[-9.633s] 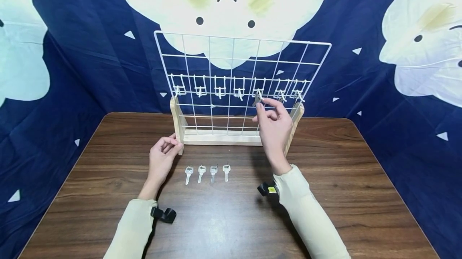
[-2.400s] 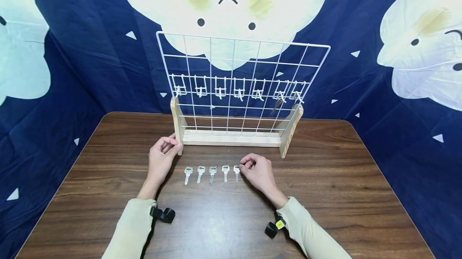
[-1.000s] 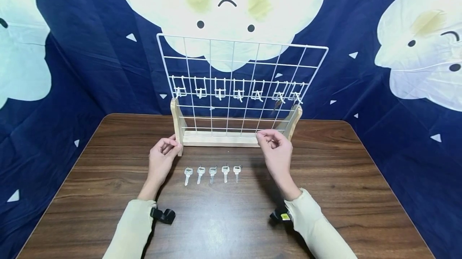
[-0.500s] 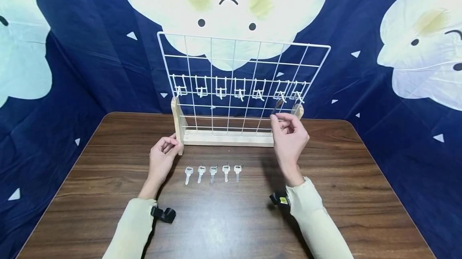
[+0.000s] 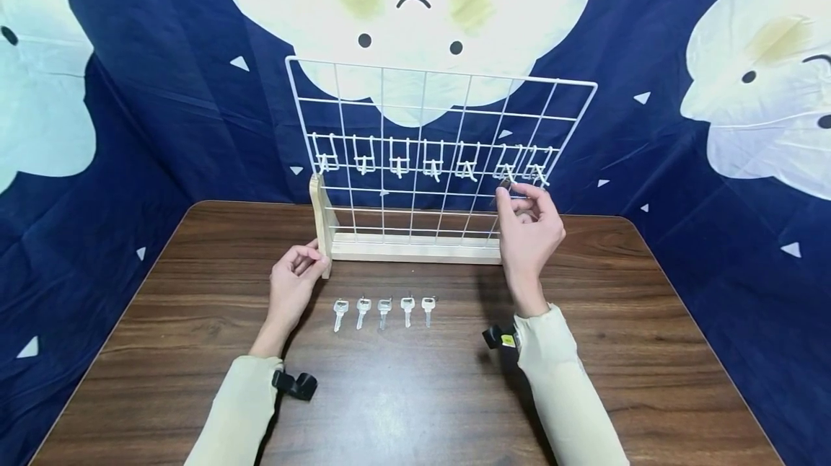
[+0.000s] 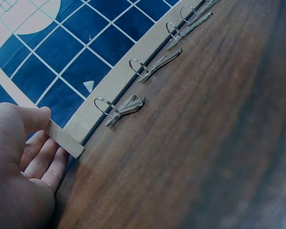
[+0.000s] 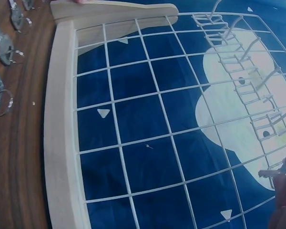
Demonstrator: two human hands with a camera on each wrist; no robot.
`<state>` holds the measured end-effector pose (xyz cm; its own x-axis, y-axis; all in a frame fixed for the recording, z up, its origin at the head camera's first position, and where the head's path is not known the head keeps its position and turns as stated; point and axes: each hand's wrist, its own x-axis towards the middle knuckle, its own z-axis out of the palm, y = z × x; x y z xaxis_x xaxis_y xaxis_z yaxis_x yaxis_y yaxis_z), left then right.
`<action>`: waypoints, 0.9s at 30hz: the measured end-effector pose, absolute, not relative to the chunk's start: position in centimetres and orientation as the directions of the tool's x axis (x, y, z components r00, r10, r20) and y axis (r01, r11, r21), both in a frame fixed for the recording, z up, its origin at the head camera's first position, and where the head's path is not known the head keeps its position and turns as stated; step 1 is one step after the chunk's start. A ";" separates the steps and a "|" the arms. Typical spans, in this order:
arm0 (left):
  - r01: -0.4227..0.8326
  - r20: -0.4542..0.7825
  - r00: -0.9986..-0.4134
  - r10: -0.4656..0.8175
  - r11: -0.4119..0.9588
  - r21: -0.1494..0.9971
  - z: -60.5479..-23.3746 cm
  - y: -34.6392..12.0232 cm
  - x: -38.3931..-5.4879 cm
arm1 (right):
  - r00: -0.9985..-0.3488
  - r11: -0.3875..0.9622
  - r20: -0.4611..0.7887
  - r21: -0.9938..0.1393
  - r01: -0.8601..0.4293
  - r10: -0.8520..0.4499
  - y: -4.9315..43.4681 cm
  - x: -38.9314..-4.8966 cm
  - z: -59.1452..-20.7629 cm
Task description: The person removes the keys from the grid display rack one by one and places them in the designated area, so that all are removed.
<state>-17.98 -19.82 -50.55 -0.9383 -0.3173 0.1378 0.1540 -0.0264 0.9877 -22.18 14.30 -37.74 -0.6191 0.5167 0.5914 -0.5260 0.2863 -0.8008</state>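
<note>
My left hand (image 5: pixel 293 286) holds the left wooden leg (image 5: pixel 321 228) of a white wire grid rack (image 5: pixel 422 163) near its foot. In the left wrist view, the thumb of that hand (image 6: pixel 14 157) lies over the leg, with the other fingers behind it. My right hand (image 5: pixel 529 235) is raised and pinches a key (image 5: pixel 505 183) just under the second hook from the right (image 5: pixel 506 172). The key's blade (image 7: pixel 269 173) shows in the right wrist view; whether its ring is on the hook cannot be made out. Several silver keys with rings (image 5: pixel 384 313) lie in a row on the table.
White wire hooks (image 5: pixel 399 165) line the grid; those left of my right hand bear no key. The wooden base bar (image 5: pixel 415 249) stands behind the keys. A blue cloth with white clouds (image 5: pixel 162 127) hangs behind the brown wooden table (image 5: pixel 389 394).
A key from the third hook from the right now lies at the row's right end. My right hand let go of it, rose, and took hold of another key. My left hand stays put.
</note>
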 end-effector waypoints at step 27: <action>0.158 0.142 -0.941 -0.308 -0.028 0.987 -50.6 -19.9 -18.0 | -0.697 0.078 0.515 -0.828 -0.556 0.498 13.7 -23.1 -36.8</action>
<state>-17.95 -19.88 -50.61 -0.9408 -0.3079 0.1418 0.1580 -0.0284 0.9870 -23.15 13.73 -36.77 -0.6974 0.4980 0.5153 -0.5557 0.0783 -0.8277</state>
